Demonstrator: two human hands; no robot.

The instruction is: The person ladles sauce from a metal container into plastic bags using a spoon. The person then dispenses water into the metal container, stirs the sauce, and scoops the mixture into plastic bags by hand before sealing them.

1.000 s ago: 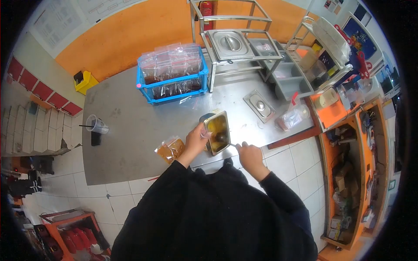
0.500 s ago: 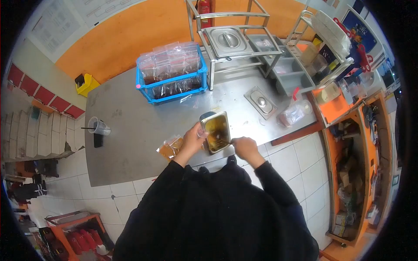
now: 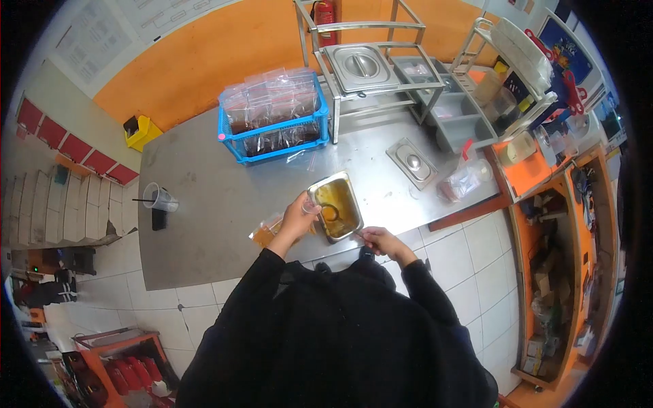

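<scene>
A rectangular steel pan [image 3: 348,186] with some yellow-brown oily liquid stands near the table's front edge. My right hand [image 3: 382,242] is closed around the thin handle of a ladle [image 3: 331,213], whose round bowl lies inside the pan. Between the fingers of my left hand [image 3: 296,219] is a small clear plastic cup [image 3: 311,207], held at the pan's left rim. Partly behind my left wrist lies a clear bag of orange-brown sauce [image 3: 262,234]. A small steel lid [image 3: 412,163] rests on the table to the right of the pan.
On the steel table [image 3: 197,197] stand a blue basket [image 3: 282,151] full of filled bags, a metal rack [image 3: 335,109] with a lidded pan, and grey bins [image 3: 462,129]. A plastic cup [image 3: 160,197] is at left; a clear bag [image 3: 466,180] lies near the right edge.
The pan, tilted before, now sits flatter, and the ladle's bowl shows inside it. My right hand has moved slightly down and toward me. The view has shifted a little.
</scene>
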